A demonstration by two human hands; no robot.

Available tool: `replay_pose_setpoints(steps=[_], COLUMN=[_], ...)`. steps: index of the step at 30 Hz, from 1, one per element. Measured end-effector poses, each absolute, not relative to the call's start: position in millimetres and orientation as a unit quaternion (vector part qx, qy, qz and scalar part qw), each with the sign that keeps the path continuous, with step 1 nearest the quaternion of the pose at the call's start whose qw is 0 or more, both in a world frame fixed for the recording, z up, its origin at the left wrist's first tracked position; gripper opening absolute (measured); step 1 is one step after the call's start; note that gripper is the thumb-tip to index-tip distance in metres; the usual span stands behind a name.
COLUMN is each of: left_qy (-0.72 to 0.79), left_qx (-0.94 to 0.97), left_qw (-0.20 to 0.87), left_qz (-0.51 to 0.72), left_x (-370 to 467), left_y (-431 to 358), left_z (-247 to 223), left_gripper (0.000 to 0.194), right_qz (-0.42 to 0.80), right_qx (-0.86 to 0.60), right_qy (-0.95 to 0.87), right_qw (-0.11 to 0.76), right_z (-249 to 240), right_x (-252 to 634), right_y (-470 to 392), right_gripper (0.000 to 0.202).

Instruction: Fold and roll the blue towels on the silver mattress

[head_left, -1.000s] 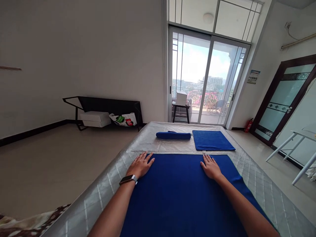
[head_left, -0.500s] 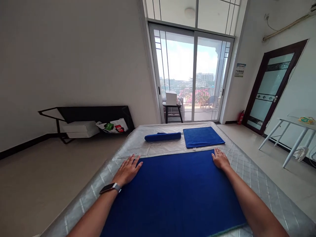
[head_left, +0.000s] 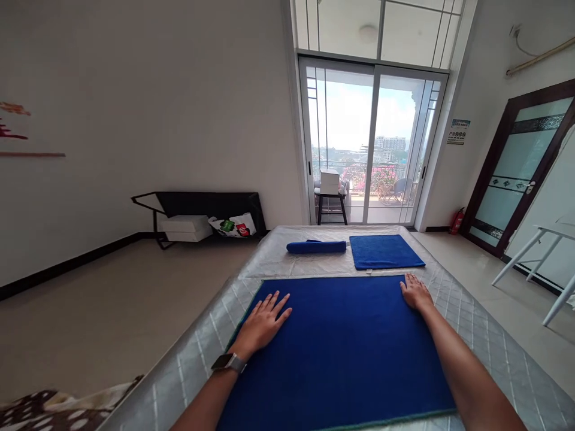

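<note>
A large blue towel (head_left: 345,347) is spread flat on the silvery quilted mattress (head_left: 467,317). My left hand (head_left: 265,321) rests palm down on its upper left part, fingers spread, a watch (head_left: 229,362) on the wrist. At the far right corner, my right hand (head_left: 416,292) lies flat on the cloth with its fingers stretched out. Beyond the far edge are a rolled blue towel (head_left: 317,246) on the left and a folded blue towel (head_left: 385,251) on the right. Neither hand touches those two.
Against the left wall stands a black frame (head_left: 211,205) with white boxes (head_left: 185,228) and a printed bag (head_left: 233,226). Brown spotted fabric (head_left: 67,410) shows at the lower left. A white table (head_left: 548,251) is at the right, a fire extinguisher (head_left: 457,221) near the door.
My left hand has slid inward from the towel's left edge onto its surface. My right hand stays at the far right corner. The view has turned left.
</note>
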State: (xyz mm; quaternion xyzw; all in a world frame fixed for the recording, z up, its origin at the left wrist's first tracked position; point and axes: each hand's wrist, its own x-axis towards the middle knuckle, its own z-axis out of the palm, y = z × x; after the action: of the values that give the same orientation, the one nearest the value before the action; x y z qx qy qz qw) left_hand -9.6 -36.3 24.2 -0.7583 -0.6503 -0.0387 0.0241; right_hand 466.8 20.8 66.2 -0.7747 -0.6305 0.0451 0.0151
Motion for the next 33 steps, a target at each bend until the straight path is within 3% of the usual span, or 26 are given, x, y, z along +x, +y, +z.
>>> replay_pose_setpoints(steps=[6, 10, 13, 18, 22, 28, 33], left_qy=[-0.660, -0.658, -0.665, -0.668, -0.669, -0.654, -0.658], left_qx=[-0.749, -0.751, -0.744, -0.742, -0.741, -0.754, -0.752], left_qw=[0.004, 0.012, 0.006, -0.002, -0.005, -0.001, -0.005], left_qz=[-0.057, -0.060, -0.061, -0.056, -0.057, -0.057, -0.046], left_x=[-1, 1, 2, 4, 3, -2, -1], left_y=[-35, -36, -37, -38, -38, -35, -36], left_z=[30, 29, 31, 35, 34, 31, 32], left_gripper=[0.062, 0.062, 0.062, 0.063, 0.062, 0.061, 0.061], right_qz=[0.001, -0.016, 0.050, 0.149, 0.137, 0.084, 0.048], right_qx=[-0.795, -0.755, -0.655, -0.561, -0.602, -0.717, -0.782], right_qy=[-0.607, -0.650, -0.744, -0.809, -0.784, -0.692, -0.622], right_qw=[0.020, 0.081, 0.124, 0.091, 0.060, 0.008, 0.016], right_z=[87, 94, 87, 69, 69, 75, 68], right_x=[446, 375, 298, 227, 259, 393, 476], right_y=[11, -1, -20, -49, -50, -36, -32], right_gripper=[0.060, 0.060, 0.062, 0.072, 0.072, 0.070, 0.069])
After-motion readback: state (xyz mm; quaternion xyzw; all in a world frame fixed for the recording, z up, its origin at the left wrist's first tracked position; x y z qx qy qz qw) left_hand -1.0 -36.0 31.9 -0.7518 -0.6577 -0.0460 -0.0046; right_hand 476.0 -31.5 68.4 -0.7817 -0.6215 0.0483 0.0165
